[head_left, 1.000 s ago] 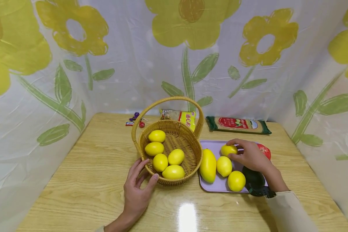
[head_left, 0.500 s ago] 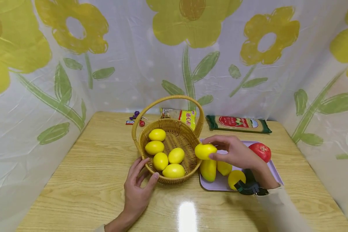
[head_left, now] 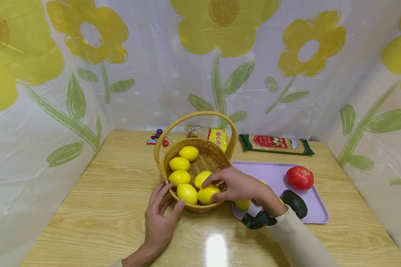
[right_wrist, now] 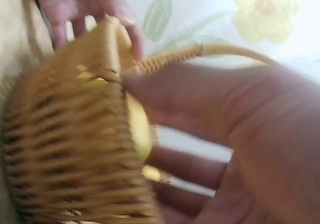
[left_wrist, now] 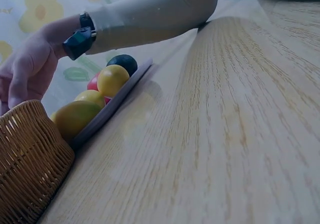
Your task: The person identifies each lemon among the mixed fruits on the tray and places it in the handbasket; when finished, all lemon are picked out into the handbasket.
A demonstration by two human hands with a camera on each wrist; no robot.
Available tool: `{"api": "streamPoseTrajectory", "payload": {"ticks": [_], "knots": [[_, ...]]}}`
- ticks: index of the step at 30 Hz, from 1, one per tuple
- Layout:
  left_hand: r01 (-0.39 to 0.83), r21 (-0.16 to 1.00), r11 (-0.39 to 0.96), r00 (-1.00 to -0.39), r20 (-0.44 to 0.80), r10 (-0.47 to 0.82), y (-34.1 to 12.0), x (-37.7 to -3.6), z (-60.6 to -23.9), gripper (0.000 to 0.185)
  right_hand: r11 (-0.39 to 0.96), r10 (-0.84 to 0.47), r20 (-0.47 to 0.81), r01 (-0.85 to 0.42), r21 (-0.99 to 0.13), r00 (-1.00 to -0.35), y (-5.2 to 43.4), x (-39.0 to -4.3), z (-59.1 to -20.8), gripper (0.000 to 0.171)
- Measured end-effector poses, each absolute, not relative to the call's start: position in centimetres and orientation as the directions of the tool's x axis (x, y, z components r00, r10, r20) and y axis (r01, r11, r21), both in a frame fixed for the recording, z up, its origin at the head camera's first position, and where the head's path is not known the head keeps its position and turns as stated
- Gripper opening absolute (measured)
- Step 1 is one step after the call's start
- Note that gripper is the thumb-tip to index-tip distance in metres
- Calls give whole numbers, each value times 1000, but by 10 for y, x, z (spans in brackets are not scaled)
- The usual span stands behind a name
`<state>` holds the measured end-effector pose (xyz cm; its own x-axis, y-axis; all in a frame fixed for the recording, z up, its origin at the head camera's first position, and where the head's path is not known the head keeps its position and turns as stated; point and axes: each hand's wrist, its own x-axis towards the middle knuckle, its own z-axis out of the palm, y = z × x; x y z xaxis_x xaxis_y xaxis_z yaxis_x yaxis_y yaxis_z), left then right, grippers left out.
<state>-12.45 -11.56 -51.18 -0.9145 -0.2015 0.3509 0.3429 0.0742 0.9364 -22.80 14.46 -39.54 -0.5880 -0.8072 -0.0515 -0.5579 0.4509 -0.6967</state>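
Observation:
A wicker basket (head_left: 200, 210) with an arched handle stands mid-table, several yellow lemons (head_left: 188, 153) in it. My left hand (head_left: 162, 220) holds its front-left side, thumb and fingertips at the rim. Inside the front right of the basket, my right hand (head_left: 237, 185) grips a lemon (head_left: 208, 195) between thumb and fingers. The right wrist view has that lemon (right_wrist: 140, 129) behind the woven wall, beside the thumb. Right of the basket lies a lilac tray (head_left: 320, 219), bearing a mango (head_left: 242, 204), a red pomegranate-like fruit (head_left: 299, 178) and an avocado (head_left: 294, 204); my right forearm partly hides its other yellow fruit.
Behind the basket lies a yellow food packet (head_left: 217, 137). A green-ended noodle packet (head_left: 276, 144) is at the back right. Small wrapped candies (head_left: 158, 133) sit at the back left. A flower-printed curtain (head_left: 147, 74) encloses the table's back and sides.
My right hand has taken a lemon from the tray and carried it left into the basket. The lemons inside have shifted. My left hand stays at the basket's rim.

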Motion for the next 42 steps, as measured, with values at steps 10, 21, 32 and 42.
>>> {"api": "streamPoseTrajectory", "payload": {"ticks": [10, 21, 32, 42], "knots": [[347, 933, 90, -911, 359, -201, -117, -125, -512, 56, 187, -699, 109, -328, -926, -707, 203, -200, -403, 40], [345, 935, 85, -914, 355, -199, -116, -124, -512, 56, 273, -515, 116, -290, -917, -850, 324, -127, -431, 43], [371, 924, 94, -904, 382, -190, -116, -125, -512, 55, 540, -384, -65, -167, -825, -921, 351, -124, -443, 48], [361, 928, 93, -905, 373, -202, -115, -124, -511, 55, 631, -278, 36, -211, -747, -960, 313, -136, -461, 52]]}}
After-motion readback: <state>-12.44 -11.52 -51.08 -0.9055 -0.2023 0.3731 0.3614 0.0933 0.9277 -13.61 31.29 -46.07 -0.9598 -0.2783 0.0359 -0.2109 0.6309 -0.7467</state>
